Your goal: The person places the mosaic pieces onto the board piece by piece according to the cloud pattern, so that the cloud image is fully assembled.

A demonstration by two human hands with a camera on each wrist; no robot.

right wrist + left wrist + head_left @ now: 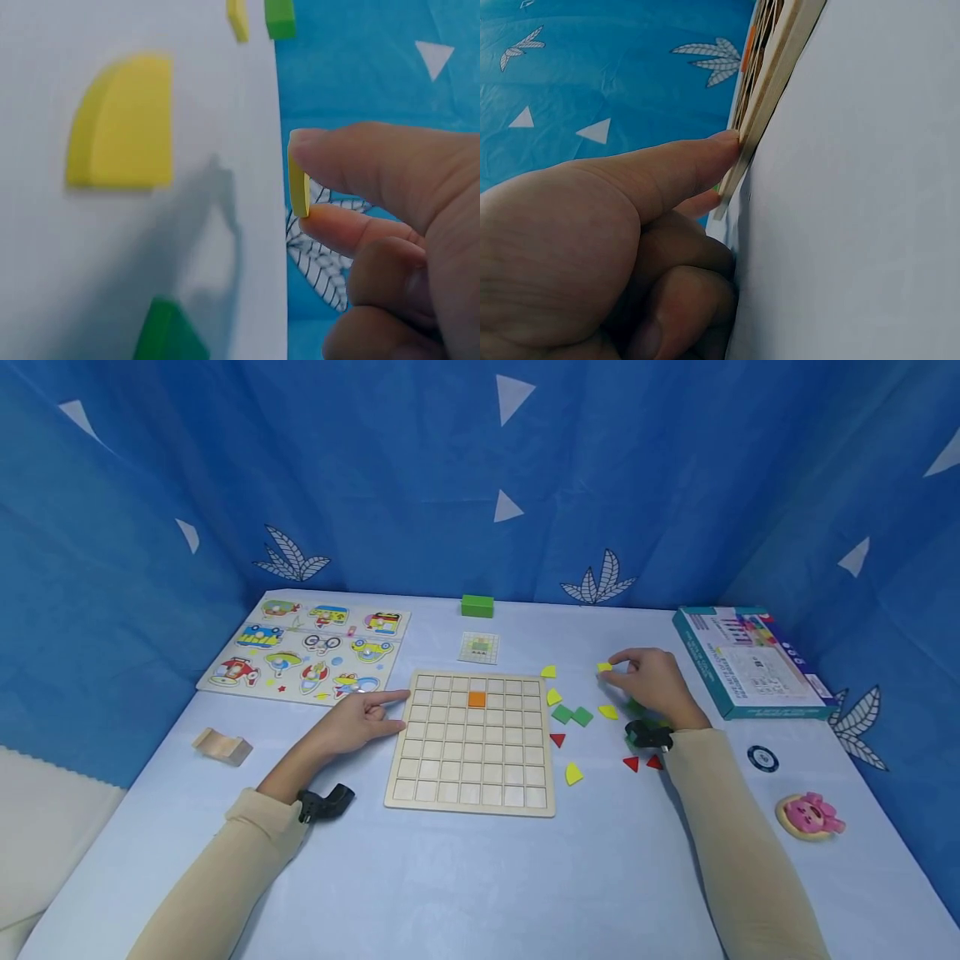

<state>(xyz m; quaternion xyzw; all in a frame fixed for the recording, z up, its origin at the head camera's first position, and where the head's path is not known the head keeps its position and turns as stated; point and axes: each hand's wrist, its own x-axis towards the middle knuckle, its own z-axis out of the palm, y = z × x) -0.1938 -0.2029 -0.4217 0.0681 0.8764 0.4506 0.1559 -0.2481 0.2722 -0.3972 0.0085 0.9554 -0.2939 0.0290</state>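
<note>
While your left hand [358,724] steadies the grid board [472,742] with its forefinger, your right hand [654,681] pinches a yellow piece [604,667] above the table, right of the board. Only one orange tile [477,698] seated; loose pieces [572,715] remain.

Left hand [358,720]: lies low on its side, forefinger stretched straight forward, other fingers curled under, holding nothing. Right hand [654,683]: raised, thumb and forefinger pinched together, remaining fingers curled. Both forearms in beige sleeves.

Pattern card [478,647] motif too small
</note>
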